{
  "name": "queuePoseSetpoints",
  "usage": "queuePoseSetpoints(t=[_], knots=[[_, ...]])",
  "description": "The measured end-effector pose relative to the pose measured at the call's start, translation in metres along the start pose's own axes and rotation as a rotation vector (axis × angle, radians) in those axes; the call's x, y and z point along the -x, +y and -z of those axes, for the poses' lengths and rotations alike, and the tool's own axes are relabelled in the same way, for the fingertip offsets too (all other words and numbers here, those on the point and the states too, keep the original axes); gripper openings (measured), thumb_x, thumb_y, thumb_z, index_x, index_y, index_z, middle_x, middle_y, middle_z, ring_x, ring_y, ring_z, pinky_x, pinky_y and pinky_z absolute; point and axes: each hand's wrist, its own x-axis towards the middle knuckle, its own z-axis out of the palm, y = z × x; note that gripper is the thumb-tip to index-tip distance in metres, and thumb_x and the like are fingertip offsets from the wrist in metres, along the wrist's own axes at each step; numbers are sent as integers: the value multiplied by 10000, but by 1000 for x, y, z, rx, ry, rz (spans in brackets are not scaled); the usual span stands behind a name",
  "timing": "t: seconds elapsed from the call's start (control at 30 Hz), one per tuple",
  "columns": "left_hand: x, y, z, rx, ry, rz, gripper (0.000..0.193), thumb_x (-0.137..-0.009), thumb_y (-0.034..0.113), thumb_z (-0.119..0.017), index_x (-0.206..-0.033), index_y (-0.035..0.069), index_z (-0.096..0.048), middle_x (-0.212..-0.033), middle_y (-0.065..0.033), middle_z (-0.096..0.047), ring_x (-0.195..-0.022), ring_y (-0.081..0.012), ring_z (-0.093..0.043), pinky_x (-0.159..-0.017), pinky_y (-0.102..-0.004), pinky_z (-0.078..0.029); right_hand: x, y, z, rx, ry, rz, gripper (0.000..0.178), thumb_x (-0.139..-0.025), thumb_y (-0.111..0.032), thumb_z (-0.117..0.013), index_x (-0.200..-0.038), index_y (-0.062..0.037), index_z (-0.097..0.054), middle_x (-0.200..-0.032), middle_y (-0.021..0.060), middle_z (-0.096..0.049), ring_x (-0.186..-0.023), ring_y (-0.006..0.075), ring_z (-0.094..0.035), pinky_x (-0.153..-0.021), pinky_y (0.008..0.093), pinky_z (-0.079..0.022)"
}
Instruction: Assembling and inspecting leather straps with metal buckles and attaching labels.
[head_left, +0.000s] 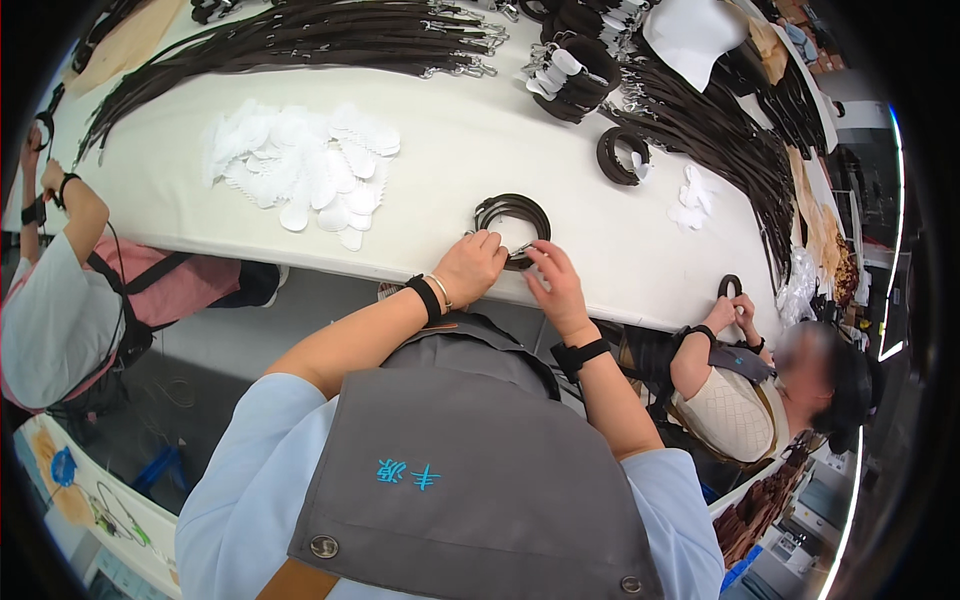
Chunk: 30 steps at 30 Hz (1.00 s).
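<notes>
A dark brown strap wound into a round coil (pixel 541 214) lies at the front edge of the white table, straight ahead of me. My left hand (pixel 470 268) pinches the coil's near left side, its fingers bent together. A small metal clip (pixel 519 250) shows at the near side of the ring, between my two hands. Beside it, my right hand (pixel 561 288) has its fingers apart, with the fingertips close to the clip and the strap. Whether they touch it is hard to tell.
White oval tags (pixel 300 160) lie piled to the left. Long dark straps with metal clips (pixel 330 40) stretch along the back. Another coil with a white tag (pixel 620 157) and a few loose tags (pixel 692 200) sit to the right. Co-workers (pixel 735 400) work on both sides.
</notes>
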Motion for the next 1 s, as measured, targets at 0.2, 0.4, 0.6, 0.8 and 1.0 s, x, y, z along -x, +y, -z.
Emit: queuePoseSetpoints(t=[0.2, 0.4, 0.6, 0.8, 1.0], knots=[[9, -12, 16, 19, -40, 31, 174, -771, 98, -557, -915, 4, -581, -847, -109, -516, -805, -243, -544, -690, -329, -488, -23, -25, -18, 228, -186, 151, 337, -780, -28, -616, -1117, -38, -597, -1116, 83, -584, -971, 274, -539, -831, 348, -492], [17, -26, 22, -8, -53, 78, 161, -775, 94, -559, -906, 3, -581, -850, -113, -521, -809, -251, -552, -693, -340, -493, -41, -30, -35, 246, -196, 166, 271, -777, -12, -553, -1038, -37, -619, -1024, 72, -612, -913, 273, -549, -810, 345, -497], [20, -35, 21, 19, -37, 84, 121, -776, 90, -555, -865, 11, -573, -835, -114, -512, -802, -255, -549, -686, -349, -489, -78, -34, -18, 114, -310, 201, 196, -797, -111, -623, -972, -35, -665, -902, 88, -642, -830, 286, -595, -738, 367, -512], [18, -34, 24, 40, -46, 77, 108, -789, 88, -550, -850, 2, -571, -825, -120, -517, -801, -265, -549, -676, -372, -473, -109, -35, -45, 594, -320, 223, 115, -830, -170, -600, -765, -76, -602, -749, 87, -611, -713, 258, -645, -625, 373, -522], [15, -34, 13, 9, 23, 129, 133, -788, 85, -558, -885, 2, -599, -814, -118, -516, -792, -264, -547, -682, -362, -476, -121, -21, -60, 334, -290, 180, 106, -825, -140, -599, -783, -42, -605, -753, 111, -626, -683, 281, -630, -605, 378, -509]])
